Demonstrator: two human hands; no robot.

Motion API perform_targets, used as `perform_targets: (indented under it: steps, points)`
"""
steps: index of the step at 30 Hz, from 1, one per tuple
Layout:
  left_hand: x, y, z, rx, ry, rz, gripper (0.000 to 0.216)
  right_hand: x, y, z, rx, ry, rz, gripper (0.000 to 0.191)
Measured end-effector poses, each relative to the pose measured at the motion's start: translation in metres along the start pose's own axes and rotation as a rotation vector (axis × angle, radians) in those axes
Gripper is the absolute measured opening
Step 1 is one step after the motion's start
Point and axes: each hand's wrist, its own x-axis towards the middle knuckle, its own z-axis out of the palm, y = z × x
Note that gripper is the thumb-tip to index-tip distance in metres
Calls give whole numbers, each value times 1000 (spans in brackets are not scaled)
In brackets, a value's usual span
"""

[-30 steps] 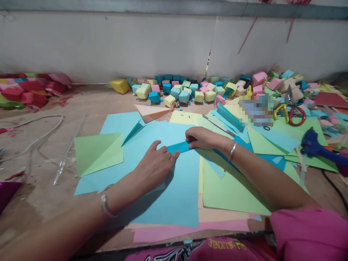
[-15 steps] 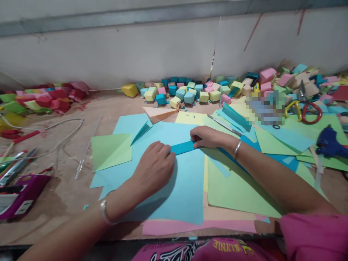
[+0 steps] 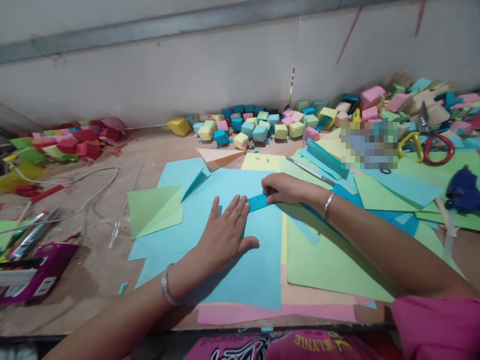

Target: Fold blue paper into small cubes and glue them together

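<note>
Blue paper strip [image 3: 257,203] held between two hands, long axis running left to right, right end tipped slightly farther from the body.
Right end is pinched by curled fingers of right hand [image 3: 287,187]; strip lies directly to that hand's left. Left hand [image 3: 221,237] is laid out flat, thumb spread wide, nothing gripped; strip's left end is met at its fingertips, firm pressing cannot be told. Both hands are about equally near, one per end. Light blue sheet [image 3: 258,275] is spread under left hand, green sheet [image 3: 155,210] is seen left of it, knife [image 3: 309,170] is placed just beyond right hand.
</note>
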Motion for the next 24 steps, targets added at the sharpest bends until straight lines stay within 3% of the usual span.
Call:
perform_targets:
  steps: [6, 15, 20, 24]
  points:
    - [-22, -5, -2, 57, 4, -68, 68, -1, 2, 2, 10, 4, -6, 12]
    - [-35, -15, -2, 18, -16, -29, 70, 0, 3, 4, -7, 11, -26, 12]
    - [-35, -14, -6, -54, -85, -78, 65, 1, 4, 9, -44, 28, -33, 24]
    - [-27, -13, -12, -171, -106, -170, 52, -1, 4, 14, -99, 67, -71, 20]
